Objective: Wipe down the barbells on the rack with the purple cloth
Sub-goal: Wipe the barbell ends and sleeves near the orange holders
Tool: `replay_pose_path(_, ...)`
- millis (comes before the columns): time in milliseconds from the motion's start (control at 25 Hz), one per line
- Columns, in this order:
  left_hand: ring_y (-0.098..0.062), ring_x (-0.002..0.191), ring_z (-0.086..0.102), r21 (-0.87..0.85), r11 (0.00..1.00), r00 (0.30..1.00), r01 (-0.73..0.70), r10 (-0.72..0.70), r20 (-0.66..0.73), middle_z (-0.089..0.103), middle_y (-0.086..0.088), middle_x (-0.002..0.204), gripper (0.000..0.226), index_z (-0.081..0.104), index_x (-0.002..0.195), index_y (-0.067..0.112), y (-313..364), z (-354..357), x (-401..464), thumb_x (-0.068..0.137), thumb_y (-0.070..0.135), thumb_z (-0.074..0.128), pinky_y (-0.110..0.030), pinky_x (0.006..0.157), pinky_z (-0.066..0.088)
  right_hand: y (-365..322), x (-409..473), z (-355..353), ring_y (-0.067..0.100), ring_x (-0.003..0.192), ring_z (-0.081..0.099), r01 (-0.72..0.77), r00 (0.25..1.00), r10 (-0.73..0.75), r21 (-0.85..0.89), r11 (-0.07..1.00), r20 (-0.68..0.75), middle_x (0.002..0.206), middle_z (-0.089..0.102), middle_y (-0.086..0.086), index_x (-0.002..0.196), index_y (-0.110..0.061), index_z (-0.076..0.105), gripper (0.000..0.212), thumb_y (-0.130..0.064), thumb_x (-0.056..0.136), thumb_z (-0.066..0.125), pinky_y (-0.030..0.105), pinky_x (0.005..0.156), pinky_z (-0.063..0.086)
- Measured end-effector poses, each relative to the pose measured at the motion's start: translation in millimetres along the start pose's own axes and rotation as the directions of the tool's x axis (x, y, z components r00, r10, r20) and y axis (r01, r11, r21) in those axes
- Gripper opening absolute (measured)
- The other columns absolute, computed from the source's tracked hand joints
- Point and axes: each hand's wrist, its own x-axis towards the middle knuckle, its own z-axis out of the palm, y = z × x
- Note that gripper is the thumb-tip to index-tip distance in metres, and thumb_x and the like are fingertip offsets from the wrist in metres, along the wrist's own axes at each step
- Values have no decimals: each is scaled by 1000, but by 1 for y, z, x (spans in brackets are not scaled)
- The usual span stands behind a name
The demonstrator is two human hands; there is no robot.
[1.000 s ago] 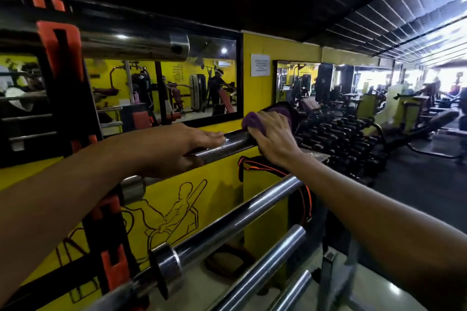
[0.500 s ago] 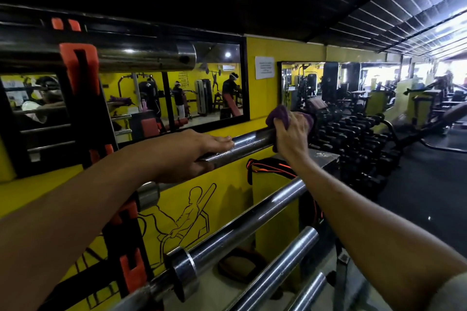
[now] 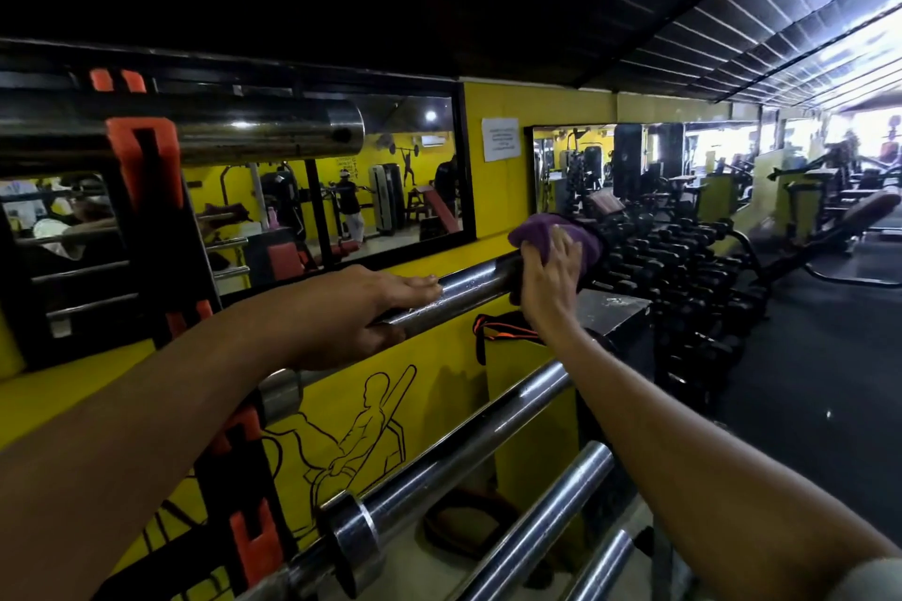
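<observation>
Right hand (image 3: 549,278) grips the purple cloth (image 3: 551,234), which is bunched over the far end of the barbell sleeve (image 3: 468,283); fingers curl over the cloth from the near side, and the cloth sticks out above and beyond the knuckles. Left hand (image 3: 361,312) is on the same sleeve, nearer the rack than the cloth hand: fingers lie flat along the top, thumb tucked under, so it clasps the steel. A bare stretch of chrome sits between the two hands.

Count: 5 barbells visible on the rack (image 3: 151,229).
- 1 above the gripped one, top barbell (image 3: 273,129), end cap facing right.
- 1 gripped.
- 3 below the hands: the first lower barbell (image 3: 439,464) with its collar showing, then the second lower barbell (image 3: 542,517), then the lowest barbell (image 3: 600,566), only partly in frame.

Rack upright is black with orange hooks; 5 orange pieces visible. Behind the hands: yellow wall (image 3: 341,386) with a line drawing of a lifter, 2 mirrors. Beyond the cloth hand: dumbbell rack (image 3: 683,268); too many and too blurred to count.
</observation>
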Motion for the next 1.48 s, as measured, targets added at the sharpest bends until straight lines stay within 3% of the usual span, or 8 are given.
replay_pose_path(120, 5, 141, 23, -4, 1000, 1000, 15, -15, -15, 24, 23, 158, 66, 30, 152, 37, 1, -2, -1, 97, 19, 60, -18, 112, 20, 4, -25, -21, 19, 142, 33, 127, 982, -119, -44, 991, 146, 147, 46, -4, 137, -29, 56, 59, -56, 94, 25, 45, 120, 22)
replay_pose_path(320, -2, 128, 50, -63, 997, 988, 41, -50, -144, 49, 17, 147, 50, 47, 144, 36, 15, -15, -16, 97, 32, 62, -21, 103, 39, -49, -3, -81, 17, 54, 61, -127, 991, 130, 276, 953, 6, 73, 69, 4, 88, -21, 63, 36, -40, 106, 38, 25, 48, 48)
replay_pose_path(520, 16, 112, 48, -239, 956, 950, 173, -226, -214, 49, 26, 139, 44, 50, 140, 43, 8, -22, -71, 96, 45, 54, -22, 103, 45, -95, 2, -86, 10, 49, 64, -70, 997, 67, 477, 876, 24, 73, 65, 8, 105, -17, 59, 32, -40, 108, 36, 23, 43, 45)
replay_pose_path(600, 22, 124, 38, -231, 953, 959, 198, -237, -155, 41, 32, 144, 47, 46, 141, 47, 2, -14, -104, 94, 51, 44, -20, 110, 38, -78, -17, -60, 26, 91, 73, 145, 923, -194, 168, 975, 332, 109, 70, 13, 128, -27, 53, 38, -52, 105, 35, 40, 76, 59)
replay_pose_path(680, 20, 134, 29, -236, 944, 948, 231, -272, -162, 34, 38, 147, 47, 42, 142, 50, -2, -7, -123, 97, 58, 35, -23, 116, 30, -51, -29, -39, 26, 141, 40, 492, 794, -277, -304, 816, 541, 145, 50, -1, 141, -36, 43, 58, -68, 95, 29, 65, 119, 16)
replay_pose_path(1000, 42, 110, 23, -183, 965, 936, 188, -233, -264, 33, 45, 132, 45, 50, 139, 41, -6, -2, -118, 101, 56, 33, 7, 91, 23, -87, 18, -17, 26, 89, 54, 324, 857, 9, -552, 768, 516, 95, 57, 4, 94, -19, 52, 45, -62, 99, 40, 44, 96, 37)
replay_pose_path(1240, 43, 109, 20, -186, 963, 937, 194, -238, -254, 35, 37, 137, 48, 50, 142, 39, -4, -4, -120, 100, 56, 32, 6, 90, 22, -20, -60, -1, 28, 133, 47, 695, 718, -651, -221, 684, 245, 134, 60, 6, 130, -12, 63, 57, -47, 87, 48, 55, 118, 20)
replay_pose_path(1480, 26, 120, 27, -203, 960, 934, 195, -245, -260, 35, 37, 136, 50, 51, 142, 37, -3, -4, -121, 100, 56, 31, 2, 91, 24, -65, 4, -15, 29, 83, 59, 230, 961, -151, -365, 902, 233, 64, 50, -7, 67, -26, 50, 46, -65, 85, 34, 42, 91, 36)
